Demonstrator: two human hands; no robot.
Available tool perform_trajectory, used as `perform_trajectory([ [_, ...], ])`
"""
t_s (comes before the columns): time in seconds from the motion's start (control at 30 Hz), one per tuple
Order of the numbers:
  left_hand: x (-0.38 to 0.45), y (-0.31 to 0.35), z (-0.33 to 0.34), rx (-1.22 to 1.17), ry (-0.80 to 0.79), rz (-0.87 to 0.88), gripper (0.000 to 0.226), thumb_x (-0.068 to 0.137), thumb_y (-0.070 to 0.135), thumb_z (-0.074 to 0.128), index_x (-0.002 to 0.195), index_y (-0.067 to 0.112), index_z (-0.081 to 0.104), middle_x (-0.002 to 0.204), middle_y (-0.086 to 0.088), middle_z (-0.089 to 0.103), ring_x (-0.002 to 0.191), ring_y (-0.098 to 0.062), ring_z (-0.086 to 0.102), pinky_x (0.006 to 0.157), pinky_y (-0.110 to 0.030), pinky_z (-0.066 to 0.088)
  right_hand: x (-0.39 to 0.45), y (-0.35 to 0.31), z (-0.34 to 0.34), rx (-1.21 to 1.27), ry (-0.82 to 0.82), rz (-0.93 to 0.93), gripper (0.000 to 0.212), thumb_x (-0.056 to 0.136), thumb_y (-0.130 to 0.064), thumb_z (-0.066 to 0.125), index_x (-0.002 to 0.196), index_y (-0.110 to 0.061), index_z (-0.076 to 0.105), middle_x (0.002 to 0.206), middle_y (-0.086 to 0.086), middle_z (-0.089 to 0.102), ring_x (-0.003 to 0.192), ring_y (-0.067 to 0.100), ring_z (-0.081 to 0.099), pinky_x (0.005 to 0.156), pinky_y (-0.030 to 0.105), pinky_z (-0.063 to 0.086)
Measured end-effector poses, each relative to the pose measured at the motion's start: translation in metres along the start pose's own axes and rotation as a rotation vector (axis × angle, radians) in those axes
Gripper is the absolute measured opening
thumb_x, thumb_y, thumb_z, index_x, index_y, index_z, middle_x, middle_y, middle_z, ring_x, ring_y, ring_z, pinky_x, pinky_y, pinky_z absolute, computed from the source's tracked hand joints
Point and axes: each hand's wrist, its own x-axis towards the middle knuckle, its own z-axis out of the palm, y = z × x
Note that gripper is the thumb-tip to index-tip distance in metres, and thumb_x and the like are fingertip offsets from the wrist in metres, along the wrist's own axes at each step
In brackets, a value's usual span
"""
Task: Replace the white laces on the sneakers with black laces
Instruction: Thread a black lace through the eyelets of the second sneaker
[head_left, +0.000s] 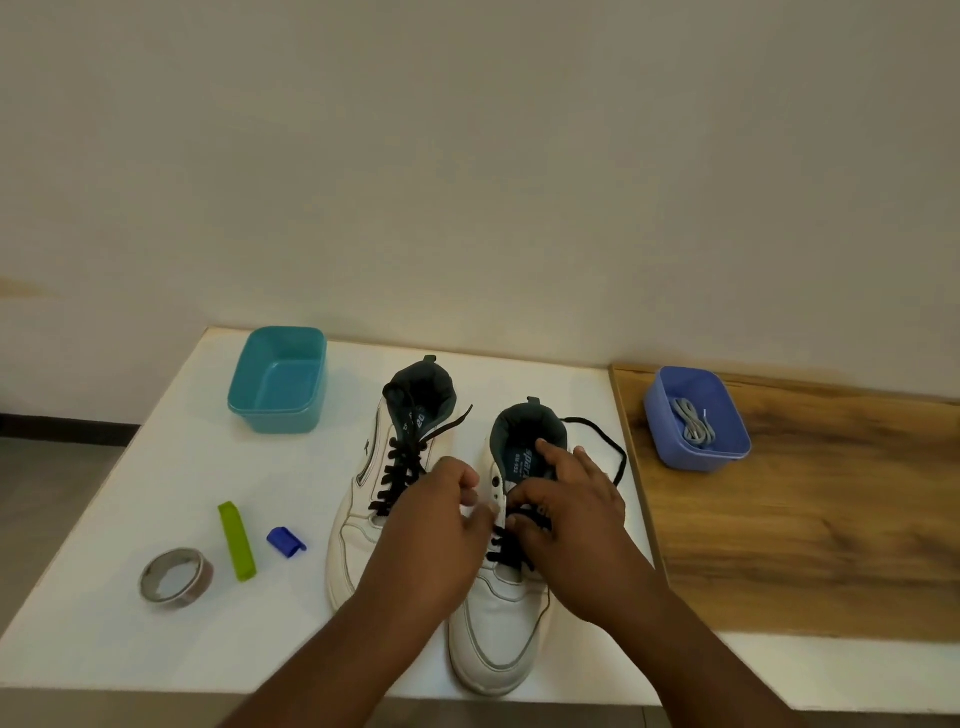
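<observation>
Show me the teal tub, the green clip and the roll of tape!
Teal plastic tub (270, 410): head view, front wall.
Green plastic clip (236, 540): head view, middle of bar.
Roll of tape (200, 584): head view, outer side.

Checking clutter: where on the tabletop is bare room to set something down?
Bare: white top between teal tub and green clip; wood board in front of blue tub. Crowded: both hands on the sneakers; tape cluster front-left.

White table – two sneakers, teal tub, tape roll, green clip, blue cap
</observation>
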Motion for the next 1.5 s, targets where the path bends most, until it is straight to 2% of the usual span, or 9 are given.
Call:
perform_trajectory([
  [0.27, 0.002, 0.007, -0.001, 0.000, 0.045, 0.031, 0.012, 0.103, 0.023, 0.054, 0.092, 0.025, 0.057, 0.086, 0.013, 0.064, 0.082, -0.003, 0.063, 0.067, -0.007, 0.040, 0.003, 0.009, 0.001, -0.065, 0.019, -0.034, 0.031, 0.095, -0.050, 0.061, 0.126, -0.049, 0.061, 0.167, -0.011, 0.021, 0.155, 0.024, 0.013, 0.125, 0.050, 0.009],
  [0.4, 0.001, 0.029, -0.021, -0.939, 0.270, -0.081, 0.018, 0.108, 0.015, 0.038, 0.094, 0.015, 0.049, 0.083, 0.002, 0.071, 0.087, -0.013, 0.074, 0.084, -0.030, 0.058, 0.005, 0.015, 0.000, -0.081, -0.004, -0.076, 0.038, 0.093, -0.053, 0.061, 0.130, -0.047, 0.057, 0.165, -0.007, 0.024, 0.151, 0.023, 0.021, 0.124, 0.050, 0.016],
  [0.5, 0.003, 0.046, -0.054, -1.539, 0.373, -0.063, 0.025, 0.108, 0.019, 0.037, 0.084, 0.020, 0.046, 0.063, 0.002, 0.044, 0.049, -0.009, 0.047, 0.049, -0.020, 0.044, 0.004, 0.017, -0.001, -0.060, -0.019, -0.099, 0.037, 0.091, -0.050, 0.063, 0.127, -0.046, 0.058, 0.166, -0.006, 0.023, 0.152, 0.024, 0.020, 0.124, 0.051, 0.017],
  [0.57, 0.005, 0.040, -0.059, -1.319, 0.365, -0.039, 0.023, 0.106, 0.028, 0.041, 0.086, 0.023, 0.052, 0.063, 0.003, 0.044, 0.047, -0.007, 0.033, 0.041, -0.020, 0.028, 0.003, 0.017, -0.003, -0.037, -0.036, -0.092, 0.039, 0.090, -0.048, 0.066, 0.128, -0.046, 0.057, 0.167, -0.007, 0.020, 0.153, 0.024, 0.016, 0.124, 0.051, 0.015],
  [0.7, -0.001, 0.005, -0.018, 0.124, 0.066, 0.185, 0.027, 0.093, 0.053, 0.059, 0.117, 0.041, 0.057, 0.102, 0.017, 0.064, 0.086, 0.000, 0.060, 0.075, -0.021, 0.049, 0.000, 0.014, -0.005, 0.003, -0.032, -0.083, 0.032, 0.090, -0.042, 0.069, 0.120, -0.048, 0.061, 0.166, -0.008, 0.020, 0.153, 0.025, 0.015, 0.124, 0.052, 0.017],
  [0.87, 0.006, -0.002, -0.007, 0.247, 0.045, 0.164, 0.018, 0.102, 0.042, 0.048, 0.099, 0.031, 0.062, 0.084, 0.014, 0.062, 0.079, -0.004, 0.059, 0.067, -0.018, 0.043, 0.001, 0.011, -0.005, 0.012, -0.013, -0.071, 0.030, 0.089, -0.041, 0.072, 0.117, -0.047, 0.064, 0.164, -0.009, 0.024, 0.150, 0.023, 0.020, 0.123, 0.050, 0.019],
  [1.1, 0.009, 0.038, -0.045, -1.172, 0.560, -0.053, 0.032, 0.102, 0.014, 0.037, 0.076, 0.017, 0.055, 0.074, -0.003, 0.057, 0.074, -0.019, 0.053, 0.070, -0.027, 0.047, 0.001, 0.014, -0.007, 0.057, -0.035, -0.069, 0.041, 0.089, -0.044, 0.073, 0.128, -0.047, 0.061, 0.165, -0.012, 0.022, 0.152, 0.022, 0.015, 0.124, 0.049, 0.018],
  [1.23, 0.011, 0.036, -0.043, -1.613, 0.302, -0.185, 0.033, 0.108, 0.034, 0.035, 0.080, 0.021, 0.048, 0.068, 0.002, 0.051, 0.056, -0.012, 0.050, 0.051, -0.021, 0.044, 0.000, 0.015, -0.007, 0.059, -0.029, -0.064, 0.051, 0.088, -0.044, 0.074, 0.135, -0.046, 0.056, 0.164, -0.013, 0.023, 0.150, 0.019, 0.019, 0.124, 0.049, 0.022],
  [1.5, 0.002, 0.003, -0.012, 0.183, -0.091, 0.079, 0.030, 0.087, 0.061, 0.065, 0.105, 0.039, 0.058, 0.072, 0.009, 0.058, 0.065, -0.003, 0.056, 0.058, -0.020, 0.040, 0.002, 0.016, -0.007, 0.044, -0.011, -0.077, 0.051, 0.087, -0.048, 0.074, 0.135, -0.045, 0.055, 0.163, -0.012, 0.025, 0.147, 0.017, 0.023, 0.122, 0.045, 0.025],
])
